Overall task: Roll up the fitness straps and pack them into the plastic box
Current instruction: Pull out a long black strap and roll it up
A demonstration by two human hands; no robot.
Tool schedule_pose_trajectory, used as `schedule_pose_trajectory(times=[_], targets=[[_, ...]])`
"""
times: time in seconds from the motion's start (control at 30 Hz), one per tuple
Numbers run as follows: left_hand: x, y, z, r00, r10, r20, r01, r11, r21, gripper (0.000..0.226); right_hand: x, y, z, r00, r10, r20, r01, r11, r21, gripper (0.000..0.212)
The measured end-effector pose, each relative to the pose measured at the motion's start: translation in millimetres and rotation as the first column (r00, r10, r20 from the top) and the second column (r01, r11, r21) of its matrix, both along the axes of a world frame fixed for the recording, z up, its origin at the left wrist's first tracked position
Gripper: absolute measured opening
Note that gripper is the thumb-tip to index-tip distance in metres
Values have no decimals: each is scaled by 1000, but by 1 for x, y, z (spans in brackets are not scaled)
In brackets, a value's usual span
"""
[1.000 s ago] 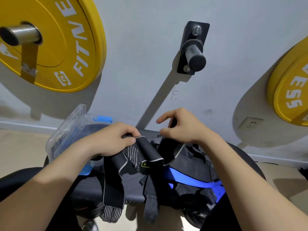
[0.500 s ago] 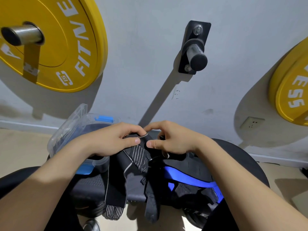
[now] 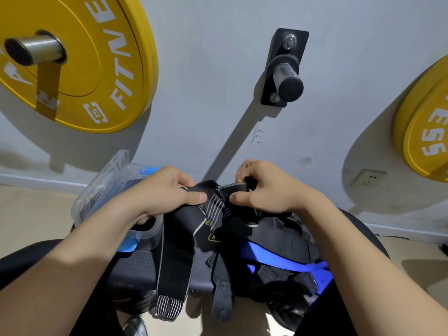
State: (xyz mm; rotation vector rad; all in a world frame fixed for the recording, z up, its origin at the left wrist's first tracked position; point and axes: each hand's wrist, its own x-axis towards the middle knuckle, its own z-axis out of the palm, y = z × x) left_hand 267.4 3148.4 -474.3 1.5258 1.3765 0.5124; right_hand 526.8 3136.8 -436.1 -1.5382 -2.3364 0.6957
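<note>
The head view shows a big round yellow weight plate on the gray wall at the left, with white letters "FITNE" on it. Another yellow plate at the right edge shows "ESS". The left hand has its fingers curled round a black strap, with the thumb flat on top. The right hand pinches the same strap just beside it, fingers bent. The strap is soft cloth with thin white lines, and its long end hangs down over the front of the dark, bumpy tabletop. More black straps and a shiny blue strap lie in a heap under the right hand. The plastic box is see-through, with blue clips. It sits on the tabletop just behind the left wrist, lid up.
</note>
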Motion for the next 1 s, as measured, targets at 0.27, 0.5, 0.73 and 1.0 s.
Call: schedule_pose_trajectory(times=[0.27,0.5,0.73,1.0], targets=[[-2,2,6,961,245,128,-262,956,136,38,32,-1,9,928,-169,-333,128,981,-143,45],[26,-11,7,972,67,225,-123,962,245,22,24,-8,7,980,-88,-180,14,928,-373,35],[31,-26,11,981,-187,47,154,908,389,38,23,-9,0,959,-116,-259,-35,858,-512,25],[41,-44,12,953,-302,-11,282,876,391,47,20,-8,2,892,-164,-422,-110,825,-554,18]])
